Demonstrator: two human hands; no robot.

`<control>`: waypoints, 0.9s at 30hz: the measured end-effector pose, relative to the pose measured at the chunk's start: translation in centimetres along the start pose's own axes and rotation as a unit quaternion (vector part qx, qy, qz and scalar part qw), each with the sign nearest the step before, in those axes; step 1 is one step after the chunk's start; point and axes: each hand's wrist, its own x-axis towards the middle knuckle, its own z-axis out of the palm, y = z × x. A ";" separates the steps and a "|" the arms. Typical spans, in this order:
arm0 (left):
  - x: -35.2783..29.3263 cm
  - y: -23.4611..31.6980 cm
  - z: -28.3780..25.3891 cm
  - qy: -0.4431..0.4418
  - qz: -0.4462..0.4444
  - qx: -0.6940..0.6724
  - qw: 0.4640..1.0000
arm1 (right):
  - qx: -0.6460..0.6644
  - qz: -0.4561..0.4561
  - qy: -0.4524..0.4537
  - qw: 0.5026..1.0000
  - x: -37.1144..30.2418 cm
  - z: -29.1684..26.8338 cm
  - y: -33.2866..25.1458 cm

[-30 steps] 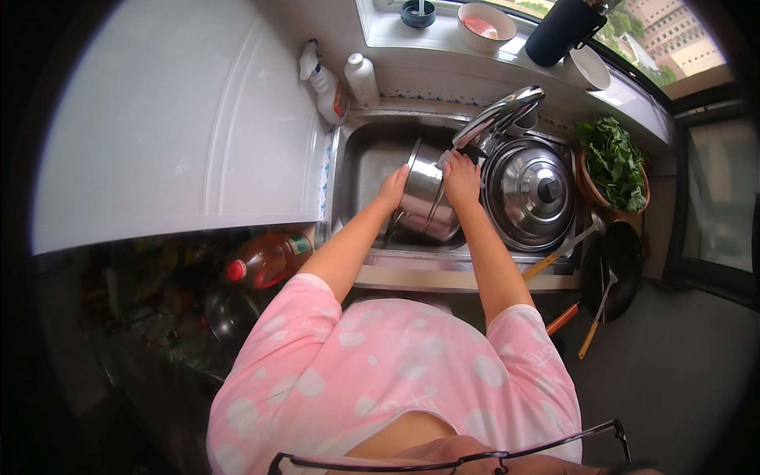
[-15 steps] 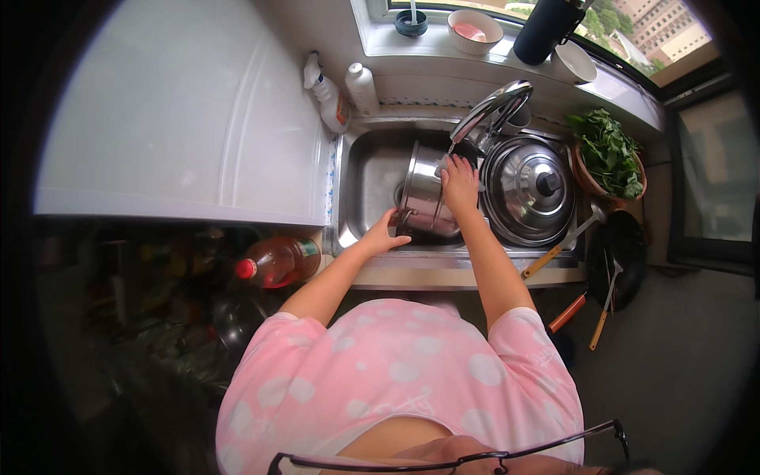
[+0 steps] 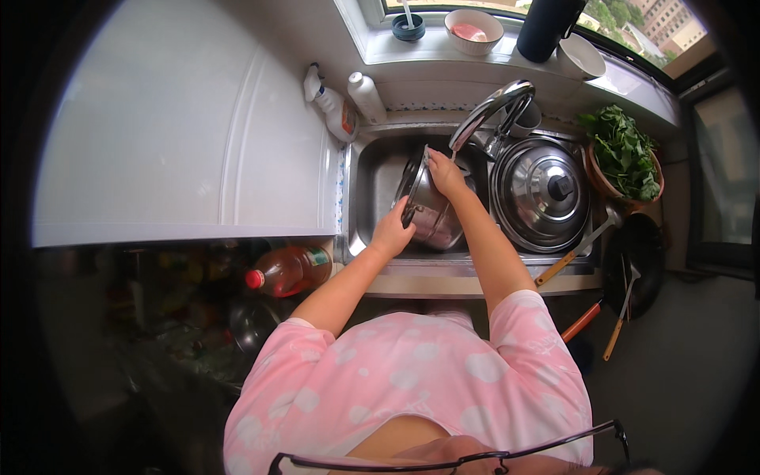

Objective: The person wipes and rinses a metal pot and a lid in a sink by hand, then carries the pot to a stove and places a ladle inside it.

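Note:
A shiny steel pot lies tilted in the sink basin, its rim turned toward the left. My left hand is closed round the pot's dark side handle. At the far part of the rim, my right hand presses with bent fingers on a pale cloth, most of it hidden under them. The chrome faucet arches just above my right hand, and a thin trickle seems to fall from its spout beside the wrist.
Right of the basin sits a domed steel lid beside a spatula. Beyond are a basket of leafy greens and a black pan. A spray bottle and white bottle stand behind the basin's left corner.
The pot has turned and tilted so its rim faces more to the left. My left hand has moved up from its near side onto the handle; my right hand has shifted left to the rim.

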 end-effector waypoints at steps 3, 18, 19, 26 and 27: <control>0.3 1.1 -0.5 -0.012 -0.012 0.011 1.000 | 0.019 -0.097 0.065 0.993 -2.6 0.0 -0.7; 0.8 2.8 -1.0 -0.040 -0.061 0.031 0.997 | -0.007 -0.049 0.013 0.999 -1.9 -0.9 0.1; 0.8 2.9 -1.1 -0.034 -0.059 0.023 0.997 | -0.004 -0.050 0.017 0.999 -1.0 -1.0 0.4; 2.3 1.7 -0.9 -0.034 -0.017 0.049 0.998 | 0.137 0.030 -0.020 0.990 2.1 -0.1 0.1; 2.4 1.9 -0.7 -0.033 -0.005 0.051 0.998 | 0.103 -0.016 0.026 0.994 1.5 0.1 0.0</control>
